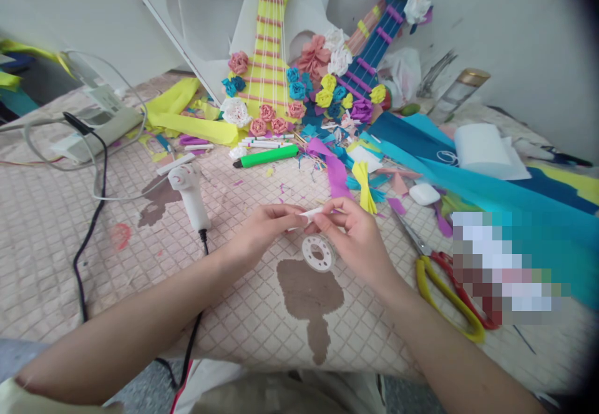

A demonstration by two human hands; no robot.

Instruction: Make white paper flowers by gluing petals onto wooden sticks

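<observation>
Between the fingertips of both hands is a small white strip (311, 214), perhaps paper, partly covered by the fingers. My left hand (276, 226) pinches its left end, and my right hand (349, 230) pinches its right end. Just under the fingers lies a flat white ring with holes (319, 253), resembling a tape spool. Left of my left hand, a white glue gun (189, 195) rests on the table with its black cord running toward me. Scissors (444, 283) with red and yellow handles lie right of my right hand.
Behind stand a yellow paper guitar (270, 39) and a blue one (374, 52), both trimmed with paper flowers. A green pen (266, 156), paper scraps, blue crepe paper (468, 177), a white roll (482, 152) and a power strip (100, 123) lie around the quilted tablecloth (243, 326).
</observation>
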